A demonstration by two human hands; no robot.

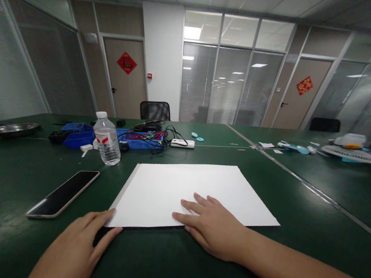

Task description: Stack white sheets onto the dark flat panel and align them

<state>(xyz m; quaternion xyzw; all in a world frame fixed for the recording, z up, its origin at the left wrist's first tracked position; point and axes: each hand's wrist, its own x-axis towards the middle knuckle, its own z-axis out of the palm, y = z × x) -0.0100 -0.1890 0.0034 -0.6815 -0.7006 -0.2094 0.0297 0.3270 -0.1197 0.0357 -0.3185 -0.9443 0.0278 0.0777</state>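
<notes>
A large white sheet of paper (171, 188) lies flat on the green table, with a narrow greyish strip along its left edge. My right hand (212, 229) rests on the near part of the sheet, fingers spread and palm down. At the near left corner is my left hand (75, 245). Its index fingertip touches the left edge and its thumb lies at the near edge, with a gap between the two; its other fingers are mostly hidden. A smartphone (63, 195) with a dark screen lies left of the paper, apart from both hands.
A clear water bottle (107, 139) stands behind the phone. Beyond it are blue bins (79, 137) with tangled cables and a white power strip (182, 143). A metal pan (12, 128) sits far left, a white fan-like object (350, 153) far right. A metal seam (304, 183) crosses the table.
</notes>
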